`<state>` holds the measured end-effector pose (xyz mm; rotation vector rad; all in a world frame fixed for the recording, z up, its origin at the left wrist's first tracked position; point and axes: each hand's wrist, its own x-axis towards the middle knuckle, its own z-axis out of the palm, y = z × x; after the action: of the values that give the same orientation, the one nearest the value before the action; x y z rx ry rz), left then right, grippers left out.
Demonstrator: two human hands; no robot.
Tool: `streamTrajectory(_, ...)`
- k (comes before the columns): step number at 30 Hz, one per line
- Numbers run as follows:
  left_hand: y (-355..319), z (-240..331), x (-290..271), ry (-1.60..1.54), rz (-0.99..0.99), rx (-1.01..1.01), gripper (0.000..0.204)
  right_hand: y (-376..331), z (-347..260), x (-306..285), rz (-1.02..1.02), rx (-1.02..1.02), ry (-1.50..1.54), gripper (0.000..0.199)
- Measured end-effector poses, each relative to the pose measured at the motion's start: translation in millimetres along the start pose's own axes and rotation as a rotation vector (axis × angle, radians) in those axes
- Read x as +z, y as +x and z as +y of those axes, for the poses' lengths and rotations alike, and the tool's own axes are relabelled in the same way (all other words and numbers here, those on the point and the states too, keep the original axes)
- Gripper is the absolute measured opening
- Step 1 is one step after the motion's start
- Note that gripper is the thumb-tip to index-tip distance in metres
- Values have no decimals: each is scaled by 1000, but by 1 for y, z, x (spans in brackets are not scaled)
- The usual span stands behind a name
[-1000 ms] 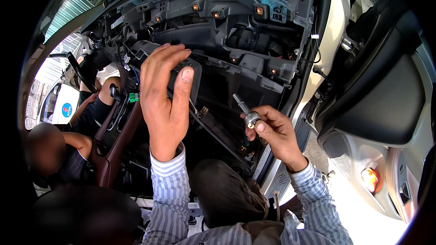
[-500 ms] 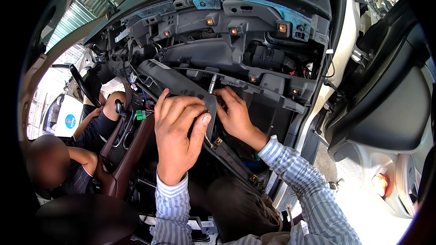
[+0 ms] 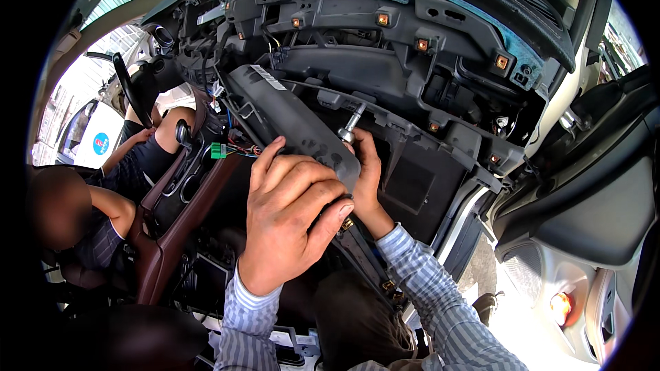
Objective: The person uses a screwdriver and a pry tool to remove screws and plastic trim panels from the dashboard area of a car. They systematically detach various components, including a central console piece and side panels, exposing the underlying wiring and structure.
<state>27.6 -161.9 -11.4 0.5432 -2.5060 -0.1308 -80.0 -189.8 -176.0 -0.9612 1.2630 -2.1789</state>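
Note:
A long dark grey trim panel (image 3: 292, 113) with a pale label strip lies slantwise below the stripped dashboard (image 3: 350, 69). My left hand (image 3: 292, 209) is closed over its near end, fingers on the top face and thumb at the edge. Just beyond that end, my right hand (image 3: 370, 172) is closed round a chrome socket wrench (image 3: 353, 124). The wrench's shaft points up at the dashboard's lower rail (image 3: 392, 118). Its handle is mostly hidden by the panel and my fingers.
To the left, another person (image 3: 113, 206) sits beyond the brown centre console (image 3: 165, 261). A green connector (image 3: 218, 150) with loose wires hangs near the console. At right is the open car door (image 3: 584, 206). Orange metal clips (image 3: 383, 19) dot the dashboard frame.
The view has shifted, so the dashboard sits further right. My right hand now grips higher behind the panel's end, and the wrench head shows above my fingers. My left hand stays on the panel.

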Motion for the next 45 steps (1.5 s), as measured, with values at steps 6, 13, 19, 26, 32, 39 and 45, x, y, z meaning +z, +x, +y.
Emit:
streamTrajectory(6,-6,-1,-2,7,-13,6,16,12,-35,-30,-95,-161,-426,18)
streamTrajectory(13,-5,2,-2,-12,29,6,16,13,-47,-30,-144,-150,-415,15)
streamTrajectory(19,-1,3,-2,-29,25,21,16,7,-23,-6,-116,-117,-73,13)
streamTrajectory(26,-5,1,-2,-11,7,17,16,13,-53,-28,-198,-94,-548,16)
streamTrajectory(32,-4,0,-3,-42,16,26,15,17,-54,-29,-179,-218,-617,16)
streamTrajectory(39,-4,-1,-3,-49,25,13,15,31,-67,-38,-402,67,-374,12)
streamTrajectory(45,-4,1,-4,-51,12,5,15,34,-51,-45,-470,233,-44,8)
